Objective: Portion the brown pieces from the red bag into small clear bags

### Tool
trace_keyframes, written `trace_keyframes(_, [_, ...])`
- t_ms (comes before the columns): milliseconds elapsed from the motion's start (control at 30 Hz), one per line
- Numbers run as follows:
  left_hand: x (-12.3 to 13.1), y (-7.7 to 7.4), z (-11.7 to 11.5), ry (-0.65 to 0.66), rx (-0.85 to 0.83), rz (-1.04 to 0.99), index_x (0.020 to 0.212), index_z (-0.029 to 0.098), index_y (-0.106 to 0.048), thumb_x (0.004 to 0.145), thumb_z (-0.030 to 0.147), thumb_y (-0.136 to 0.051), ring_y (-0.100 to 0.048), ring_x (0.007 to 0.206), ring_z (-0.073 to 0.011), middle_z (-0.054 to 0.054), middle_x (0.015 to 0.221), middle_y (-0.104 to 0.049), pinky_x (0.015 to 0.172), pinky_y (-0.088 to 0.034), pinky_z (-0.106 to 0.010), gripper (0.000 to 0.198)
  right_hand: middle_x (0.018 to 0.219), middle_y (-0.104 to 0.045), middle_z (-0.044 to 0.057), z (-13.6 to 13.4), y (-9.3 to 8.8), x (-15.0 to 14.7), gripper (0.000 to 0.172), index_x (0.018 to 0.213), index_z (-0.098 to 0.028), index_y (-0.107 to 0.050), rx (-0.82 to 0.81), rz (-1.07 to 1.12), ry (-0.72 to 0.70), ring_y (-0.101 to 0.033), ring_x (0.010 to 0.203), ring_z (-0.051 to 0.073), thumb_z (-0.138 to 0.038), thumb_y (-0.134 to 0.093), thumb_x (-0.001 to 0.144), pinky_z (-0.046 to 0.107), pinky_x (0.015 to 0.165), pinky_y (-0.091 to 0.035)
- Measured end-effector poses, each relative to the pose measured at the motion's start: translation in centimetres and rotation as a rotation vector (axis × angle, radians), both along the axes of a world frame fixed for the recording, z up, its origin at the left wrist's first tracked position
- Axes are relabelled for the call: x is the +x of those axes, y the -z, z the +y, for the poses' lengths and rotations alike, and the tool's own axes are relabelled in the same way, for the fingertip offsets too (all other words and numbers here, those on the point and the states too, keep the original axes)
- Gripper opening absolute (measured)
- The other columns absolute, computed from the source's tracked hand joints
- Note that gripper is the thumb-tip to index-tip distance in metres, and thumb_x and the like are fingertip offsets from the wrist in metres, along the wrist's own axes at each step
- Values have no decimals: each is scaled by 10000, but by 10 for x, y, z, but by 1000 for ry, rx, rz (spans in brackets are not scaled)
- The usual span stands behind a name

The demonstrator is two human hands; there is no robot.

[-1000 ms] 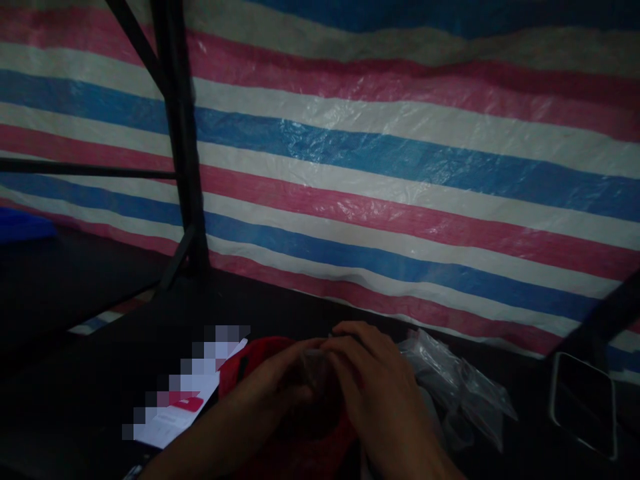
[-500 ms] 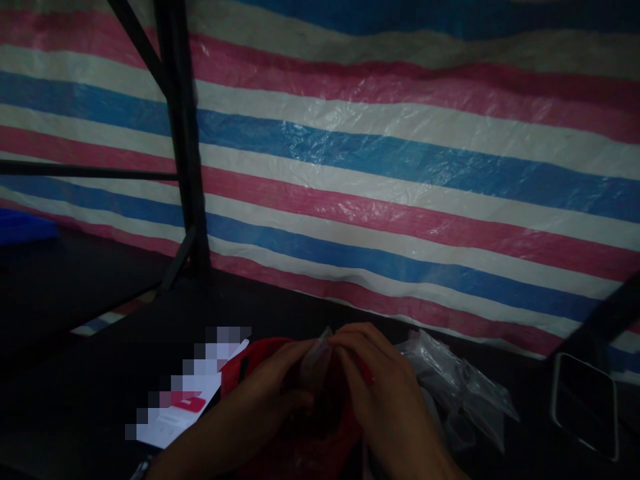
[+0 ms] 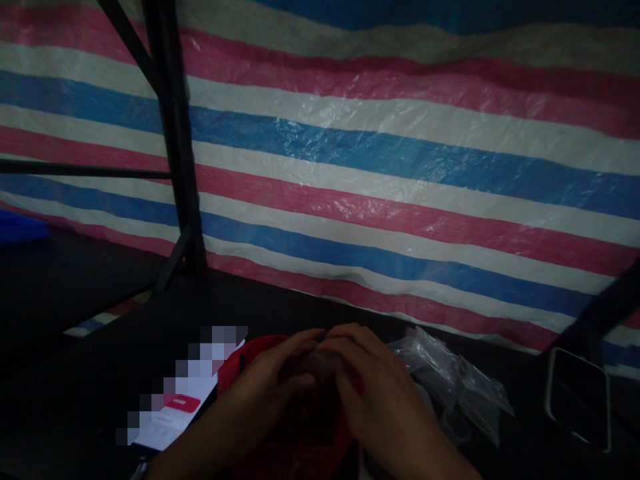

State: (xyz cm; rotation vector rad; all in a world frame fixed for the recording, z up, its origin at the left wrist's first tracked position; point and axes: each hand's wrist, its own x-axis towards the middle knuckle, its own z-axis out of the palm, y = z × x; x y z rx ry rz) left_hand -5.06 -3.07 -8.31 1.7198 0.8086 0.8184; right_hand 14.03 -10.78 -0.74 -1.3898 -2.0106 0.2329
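Note:
Low in the middle, my left hand [image 3: 273,383] and my right hand [image 3: 377,387] meet with fingertips close together. Both have curled fingers around a small clear plastic bag [image 3: 327,363], mostly hidden between them. Beneath and behind the hands lies a red bag-like item [image 3: 250,349] with a dark middle; its exact kind is hard to make out in the dim light. Several crumpled clear plastic bags [image 3: 465,383] lie just right of my right hand.
A lit phone-like screen [image 3: 167,420], partly blurred out, is left of my left forearm. A dark-screened phone [image 3: 577,400] lies far right. Black posts [image 3: 175,147] rise from the black table [image 3: 240,300] before a striped plastic sheet [image 3: 400,173]. Something blue [image 3: 20,228] rests at the left.
The small plastic bag, which stuck up between my fingertips, is now lower and more covered by my hands. My right fingers have moved slightly left, nearer the left ones.

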Motion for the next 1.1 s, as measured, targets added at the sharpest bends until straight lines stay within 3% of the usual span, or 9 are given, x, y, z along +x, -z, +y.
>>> trace_keyframes(200, [1, 15, 4, 34, 80, 77, 1531, 392, -557, 758, 133, -711, -624, 1413, -281, 10, 1560, -648, 1206, -487, -463, 830, 1208, -728, 2, 3, 4, 3, 392, 1196, -281, -734, 56, 39, -13, -678, 1105, 184, 5, -561, 990, 356, 981, -558])
trace_keyframes(300, [2, 14, 5, 17, 126, 69, 1505, 389, -591, 778, 159, -726, -652, 1381, -294, -3, 1518, -684, 1176, -520, -472, 774, 1161, -737, 8, 2, 7, 4, 355, 1164, -256, -738, 139, 62, -40, -691, 1066, 164, 0, -551, 1003, 307, 942, -560])
trace_keyframes(467, [6, -2, 3, -50, 142, 39, 1405, 409, -678, 890, 213, -696, -660, 1358, -235, 37, 1463, -722, 1205, -482, -407, 551, 1175, -748, 21, 3, 10, 4, 334, 1180, -248, -745, 234, 91, -11, -702, 1080, 155, -38, -535, 1026, 284, 971, -564])
trace_keyframes(633, [7, -6, 3, -17, 126, 43, 1427, 405, -666, 935, 239, -652, -696, 1305, -244, 32, 1428, -745, 1155, -532, -399, 520, 1335, -716, 23, 2, 6, 4, 421, 1336, -289, -692, 164, 29, -3, -666, 1232, 192, -58, -577, 1003, 356, 1074, -542])
trace_keyframes(800, [3, 2, 4, -36, 182, 71, 1419, 389, -663, 960, 255, -587, -648, 1385, -234, 27, 1471, -717, 1221, -473, -426, 484, 1096, -760, 20, 1, 6, 5, 340, 1193, -281, -752, 99, 9, 45, -710, 1026, 220, -54, -586, 1003, 394, 925, -574])
trace_keyframes(933, [5, -5, -1, -105, 170, 83, 1431, 372, -646, 933, 338, -628, -630, 1411, -238, 18, 1492, -703, 1214, -482, -408, 499, 1064, -763, 20, 3, 8, 6, 306, 1123, -267, -767, 117, 114, 44, -734, 969, 181, -72, -560, 1010, 310, 869, -576])
trace_keyframes(1000, [7, -14, -4, -163, 151, 76, 1461, 369, -611, 927, 431, -650, -632, 1410, -242, 5, 1499, -697, 1199, -497, -405, 539, 1021, -777, 17, 7, 6, 17, 249, 1064, -264, -775, 190, 177, 106, -742, 935, 176, -132, -574, 1002, 293, 858, -578])
trace_keyframes(1067, [6, -21, -6, -225, 141, 66, 1480, 364, -584, 915, 525, -654, -670, 1362, -253, -19, 1453, -725, 1152, -542, -412, 592, 995, -797, 34, 10, 4, 41, 178, 1051, -253, -776, 277, 255, 270, -753, 911, 199, -268, -611, 986, 316, 856, -587])
trace_keyframes(1100, [5, -25, -6, -259, 149, 62, 1473, 353, -590, 902, 565, -654, -697, 1322, -265, -36, 1407, -750, 1120, -566, -421, 612, 1001, -807, 54, 11, 3, 58, 225, 1087, -242, -773, 307, 298, 389, -761, 904, 220, -362, -623, 971, 338, 848, -594])
